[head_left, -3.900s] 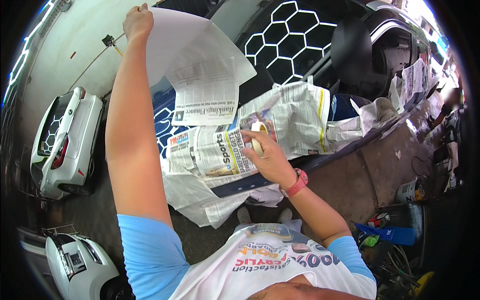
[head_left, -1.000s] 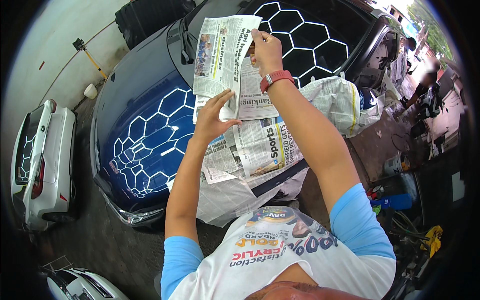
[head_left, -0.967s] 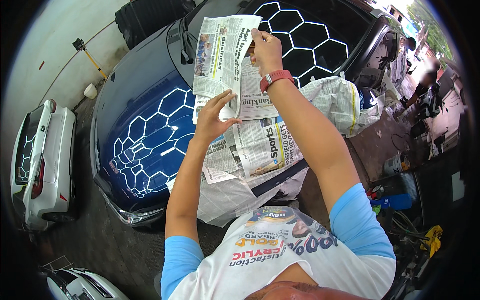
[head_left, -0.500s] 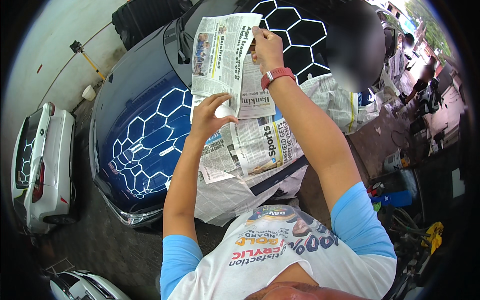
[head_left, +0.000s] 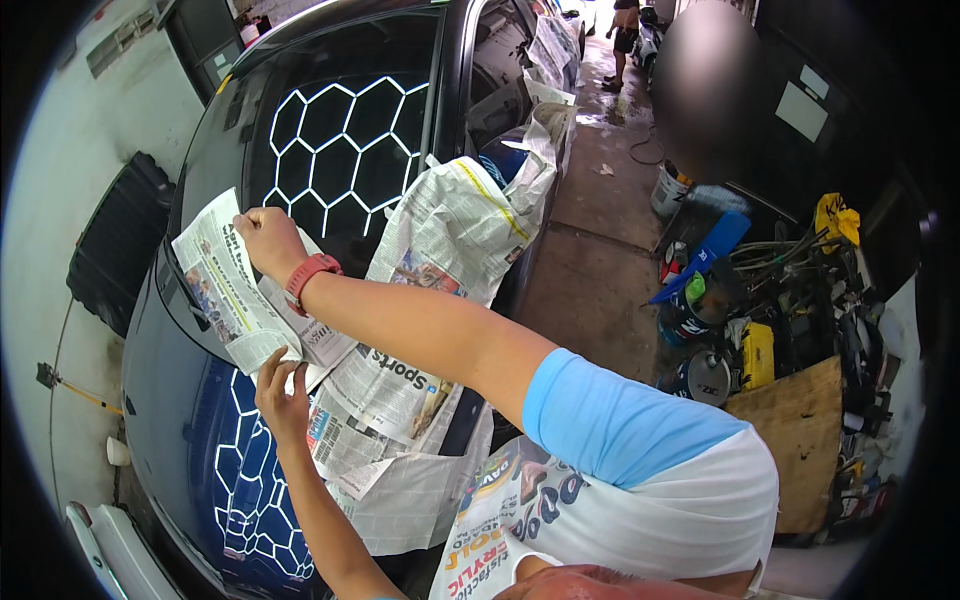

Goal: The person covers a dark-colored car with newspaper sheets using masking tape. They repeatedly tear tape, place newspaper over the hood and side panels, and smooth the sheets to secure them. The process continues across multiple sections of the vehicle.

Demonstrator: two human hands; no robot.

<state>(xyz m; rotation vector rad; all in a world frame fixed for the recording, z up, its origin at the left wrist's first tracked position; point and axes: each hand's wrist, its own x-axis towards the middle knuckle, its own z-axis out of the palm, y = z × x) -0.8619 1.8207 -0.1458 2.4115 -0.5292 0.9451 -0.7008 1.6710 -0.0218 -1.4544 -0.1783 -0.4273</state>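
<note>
One newspaper sheet (head_left: 222, 290): R hand (head_left: 272, 243) grips upper edge, L hand (head_left: 280, 388) pinches lower corner; hold taut w/o tearing.

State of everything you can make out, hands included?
Right hand: closed on newspaper sheet
Left hand: fingertips at the sheet's lower edge
Newspaper sheet: spread between both hands
Draped newspaper: creased, over the car's side
Car hood: shut, partly bare
Windshield: reflecting hexagon lights
Watch: strapped on right wrist
</note>
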